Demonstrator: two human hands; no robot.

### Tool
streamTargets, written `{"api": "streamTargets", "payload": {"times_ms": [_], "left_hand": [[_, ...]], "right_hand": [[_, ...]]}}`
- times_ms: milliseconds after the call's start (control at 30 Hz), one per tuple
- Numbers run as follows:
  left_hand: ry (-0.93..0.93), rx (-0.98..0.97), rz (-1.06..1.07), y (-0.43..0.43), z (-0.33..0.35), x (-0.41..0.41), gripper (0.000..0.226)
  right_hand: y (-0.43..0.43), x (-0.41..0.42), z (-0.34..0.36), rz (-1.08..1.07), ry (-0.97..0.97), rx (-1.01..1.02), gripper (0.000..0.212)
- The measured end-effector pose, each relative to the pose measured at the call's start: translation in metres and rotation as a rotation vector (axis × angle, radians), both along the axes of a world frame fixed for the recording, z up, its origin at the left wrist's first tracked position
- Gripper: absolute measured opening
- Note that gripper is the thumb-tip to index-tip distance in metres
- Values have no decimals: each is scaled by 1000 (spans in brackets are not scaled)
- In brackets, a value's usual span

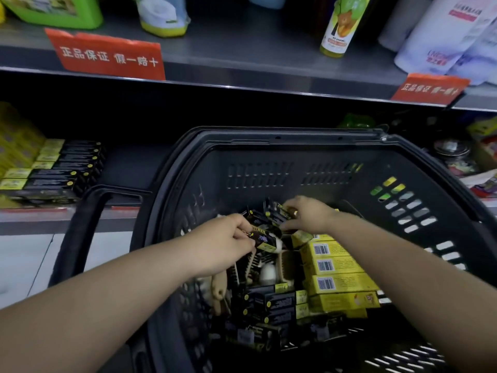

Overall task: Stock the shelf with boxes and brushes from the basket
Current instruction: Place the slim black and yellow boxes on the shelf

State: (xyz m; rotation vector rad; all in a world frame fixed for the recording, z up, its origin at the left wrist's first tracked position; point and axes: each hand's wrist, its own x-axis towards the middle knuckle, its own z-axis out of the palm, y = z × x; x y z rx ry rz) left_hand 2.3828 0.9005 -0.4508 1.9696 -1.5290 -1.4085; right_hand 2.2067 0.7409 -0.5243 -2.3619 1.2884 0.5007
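Inside the slotted plastic basket (pixel 295 146), my left hand (pixel 223 243) pinches a glossy black box (pixel 265 241); my right hand (pixel 309 214) grips a second black box (pixel 279 215) just beyond; wooden brushes (pixel 219 288) and rectangular yellow boxes (pixel 336 265) lie beneath.

Bare forearms (pixel 134 278) — a small glinting ring (pixel 295 212), it seems, on the right hand (pixel 309 218).

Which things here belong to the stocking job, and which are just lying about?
Job: basket, black boxes, yellow boxes, brushes, lower shelf, left hand, right hand.
Lying about: green jug, yellow bottle, red signs, white pouches.
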Motion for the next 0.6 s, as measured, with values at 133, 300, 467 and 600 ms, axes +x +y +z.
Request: {"api": "streamTargets", "payload": {"times_ms": [133, 300, 467, 600], "left_hand": [[110, -7, 131, 0, 7, 0, 49], [357, 11, 337, 3, 9, 4, 62], [590, -22, 414, 6, 13, 8, 62], [453, -68, 434, 6, 11, 11, 69]], "right_hand": [[34, 15, 47, -403, -586, 664, 36], [62, 34, 74, -400, -771, 909, 48], [65, 48, 69, -333, -913, 730, 25], [46, 45, 42, -447, -855, 489, 39]]}}
